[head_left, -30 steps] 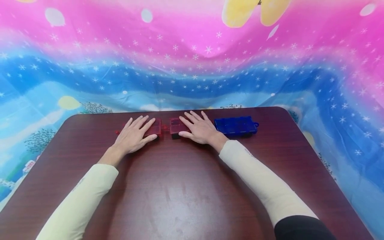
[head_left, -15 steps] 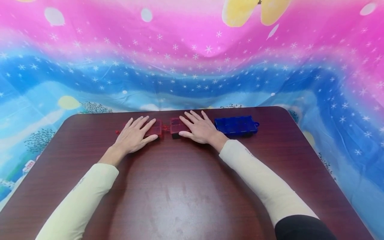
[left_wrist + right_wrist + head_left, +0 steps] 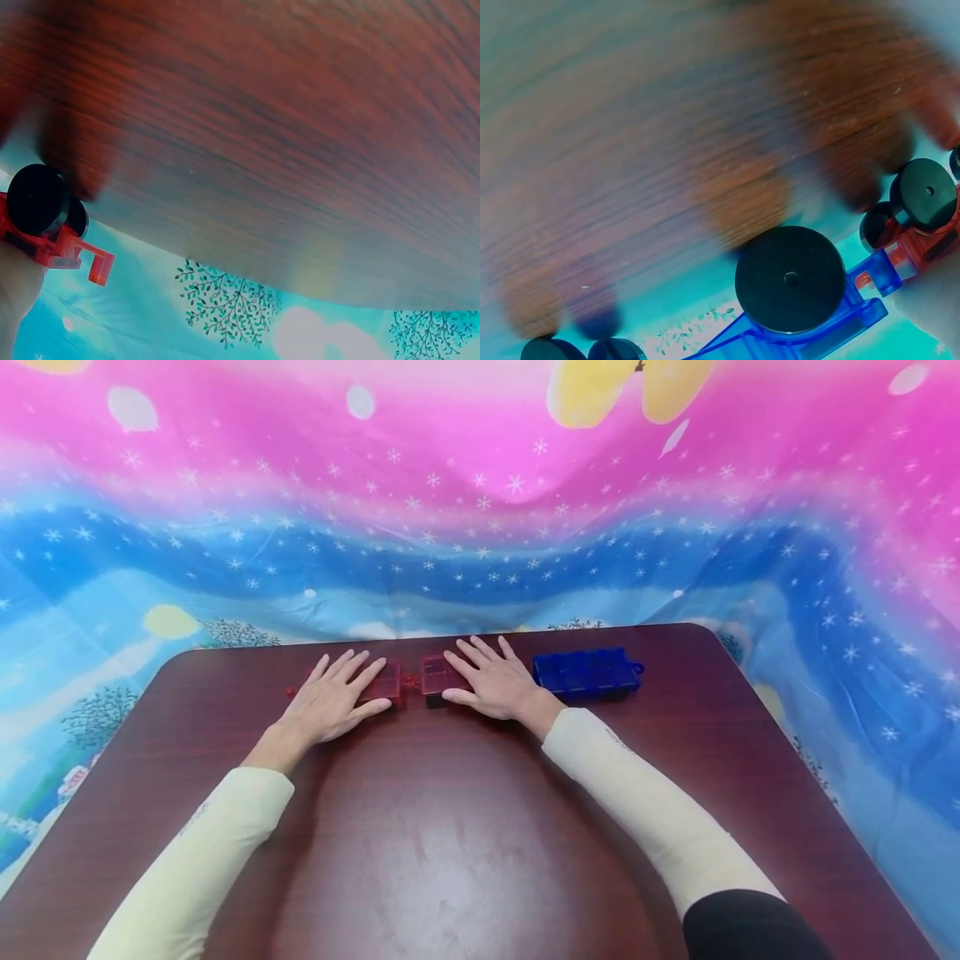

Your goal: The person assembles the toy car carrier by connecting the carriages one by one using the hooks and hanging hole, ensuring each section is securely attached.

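Observation:
My left hand lies with spread, straight fingers on top of a see-through red toy wagon, covering much of it. Likewise, my right hand rests with fingers extended over a second red toy wagon; a small red coupling bridges the gap between the two. To the right stands a blue toy wagon, hitched to the second red one in the right wrist view. That view also shows a black wheel under it. A red hook sticks out from the first wagon in the left wrist view.
The wagons stand in a row near the far edge of a dark brown wooden table. Behind it hangs a pink and blue patterned cloth, which also runs along both sides. Pale sleeves cover the forearms.

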A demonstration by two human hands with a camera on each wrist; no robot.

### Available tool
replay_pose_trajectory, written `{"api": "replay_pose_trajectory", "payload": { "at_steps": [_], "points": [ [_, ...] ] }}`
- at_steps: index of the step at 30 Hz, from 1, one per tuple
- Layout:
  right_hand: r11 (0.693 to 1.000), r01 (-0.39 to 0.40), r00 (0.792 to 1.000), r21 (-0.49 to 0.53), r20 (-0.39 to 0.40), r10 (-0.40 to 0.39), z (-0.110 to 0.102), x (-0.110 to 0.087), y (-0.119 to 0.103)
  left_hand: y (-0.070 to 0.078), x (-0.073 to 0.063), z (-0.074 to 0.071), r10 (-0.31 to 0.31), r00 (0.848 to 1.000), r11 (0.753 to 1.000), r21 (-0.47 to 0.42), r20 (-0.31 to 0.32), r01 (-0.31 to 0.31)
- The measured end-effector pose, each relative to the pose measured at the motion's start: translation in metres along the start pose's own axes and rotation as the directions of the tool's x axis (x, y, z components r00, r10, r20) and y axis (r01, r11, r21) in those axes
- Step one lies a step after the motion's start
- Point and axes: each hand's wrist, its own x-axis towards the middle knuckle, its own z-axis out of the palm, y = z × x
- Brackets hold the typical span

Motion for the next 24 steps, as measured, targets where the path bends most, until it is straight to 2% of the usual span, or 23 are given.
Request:
{"api": "replay_pose_trajectory", "payload": {
  "at_steps": [11, 24],
  "points": [
    [1.0, -0.004, 1.0, -0.007, -0.023, 0.004, -0.002, -0.004, 0.003, 0.003, 0.002, 0.0, 0.008, 0.999, 1.0, -0.018, -0.036, -0.008],
    [1.0, -0.016, 0.999, -0.017, -0.045, 0.016, -0.005, -0.012, 0.01, 0.007, 0.006, -0.002, -0.001, 0.999, 1.0, -0.013, -0.039, 0.0]
  ]
}}
